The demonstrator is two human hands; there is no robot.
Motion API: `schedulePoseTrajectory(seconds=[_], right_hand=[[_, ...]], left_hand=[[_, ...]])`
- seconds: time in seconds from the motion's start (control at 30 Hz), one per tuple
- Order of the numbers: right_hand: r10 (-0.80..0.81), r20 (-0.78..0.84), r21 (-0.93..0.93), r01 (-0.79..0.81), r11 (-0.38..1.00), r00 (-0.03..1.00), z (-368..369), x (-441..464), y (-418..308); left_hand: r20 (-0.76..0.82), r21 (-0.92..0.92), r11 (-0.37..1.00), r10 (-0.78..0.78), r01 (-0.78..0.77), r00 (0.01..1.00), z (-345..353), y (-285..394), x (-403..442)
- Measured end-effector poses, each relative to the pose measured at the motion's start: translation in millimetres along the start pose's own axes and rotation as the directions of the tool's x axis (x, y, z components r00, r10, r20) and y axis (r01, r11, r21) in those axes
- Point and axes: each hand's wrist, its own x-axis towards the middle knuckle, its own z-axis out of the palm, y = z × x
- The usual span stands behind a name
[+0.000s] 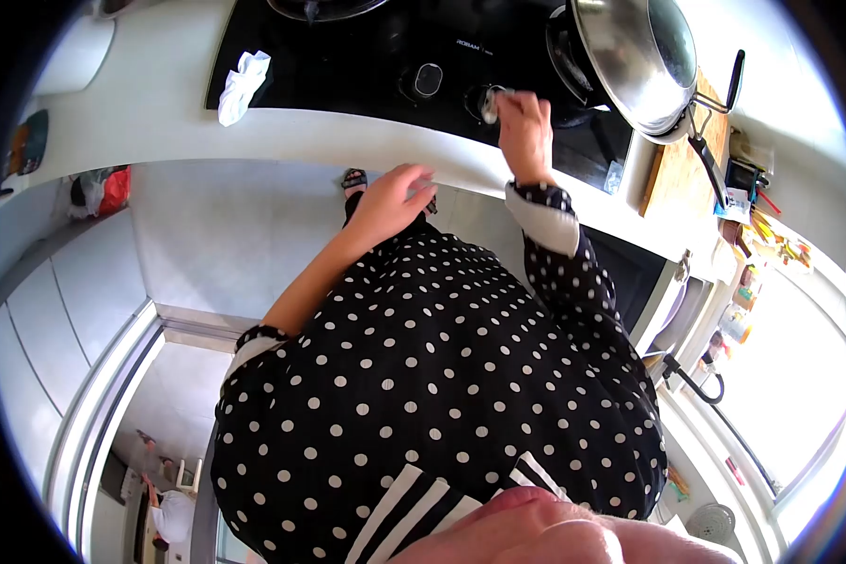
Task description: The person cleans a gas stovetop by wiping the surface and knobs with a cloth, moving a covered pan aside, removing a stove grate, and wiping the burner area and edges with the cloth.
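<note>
My right hand [526,136] reaches over the front of the black glass cooktop [348,70]. Its thumb and fingers are pinched together at the right stove knob [488,103], which is partly covered and looks pale and blurred at the fingertips. To the left of it, the other stove knob [429,80] stands untouched. My left hand [395,202] hangs in front of the counter edge with nothing in it, its fingers loosely bent and apart. A crumpled white tissue [243,87] lies on the cooktop's left front corner.
A large steel pan [634,61] sits tilted at the right burner, its black handle [708,169] pointing toward me. Beside it is a wooden board [686,169]. Part of another pan [324,7] shows at the back left. The white counter edge [348,136] runs before me.
</note>
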Motion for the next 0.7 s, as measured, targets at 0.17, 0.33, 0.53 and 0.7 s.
schedulePoseTrajectory(seconds=[0.17, 0.33, 0.53, 0.7], right_hand=[[0.049, 0.060, 0.096, -0.055, 0.994, 0.997, -19, -35, 1], [0.019, -0.084, 0.123, -0.009, 0.992, 0.996, -13, 0, 3], [0.027, -0.063, 0.115, -0.020, 0.993, 0.998, 5, 4, -6], [0.053, -0.060, 0.104, -0.046, 0.994, 0.997, 9, 24, -5]], left_hand=[[-0.215, 0.032, 0.978, 0.206, -0.204, 0.954, 47, -19, 72], [-0.318, 0.061, 0.990, 0.137, -0.124, 0.938, 56, 10, 115], [-0.345, 0.121, 0.966, 0.259, -0.231, 0.902, 61, -2, 151], [-0.273, 0.000, 0.987, 0.155, -0.161, 0.950, 51, 6, 146]])
